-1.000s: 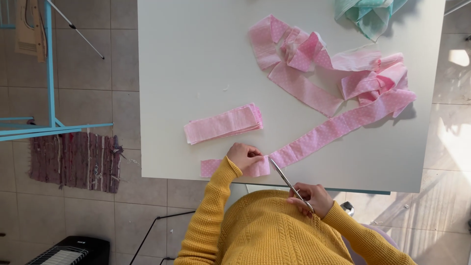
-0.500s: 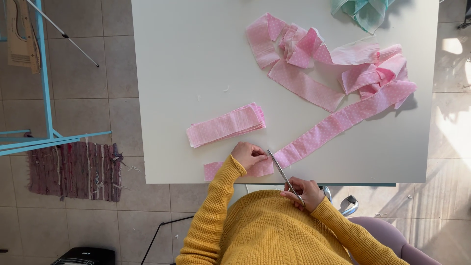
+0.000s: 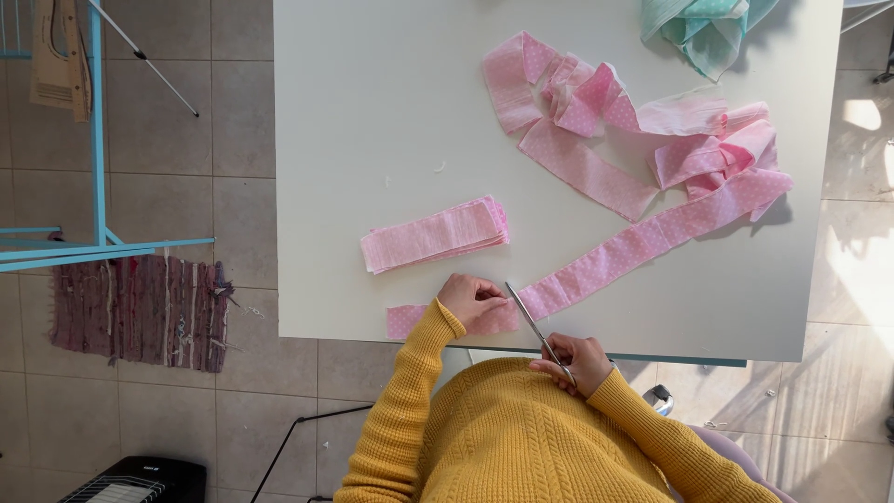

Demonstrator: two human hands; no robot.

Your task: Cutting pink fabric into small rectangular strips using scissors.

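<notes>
Pinning the pink strip point(image 3: 643, 240) flat at the white table's point(image 3: 372, 112) near edge, the left hand point(image 3: 473, 300) presses with curled fingers. The right hand point(image 3: 575, 361) grips scissors point(image 3: 533, 324) whose blades meet the strip beside it; cut pieces point(image 3: 435, 235) lie stacked just beyond.

Two hands are in view: the left hand point(image 3: 473, 300) and the right hand point(image 3: 575, 361). Between them lies one pair of metal scissors point(image 3: 533, 328). One long pink dotted fabric strip point(image 3: 643, 244) runs from under the left hand to one loose heap of pink fabric point(image 3: 643, 126) well beyond the right hand. One stack of cut pink pieces point(image 3: 434, 236) lies just beyond the left hand. One mint-green dotted cloth point(image 3: 700, 28) sits farthest off, all on one white tabletop point(image 3: 372, 112).
</notes>
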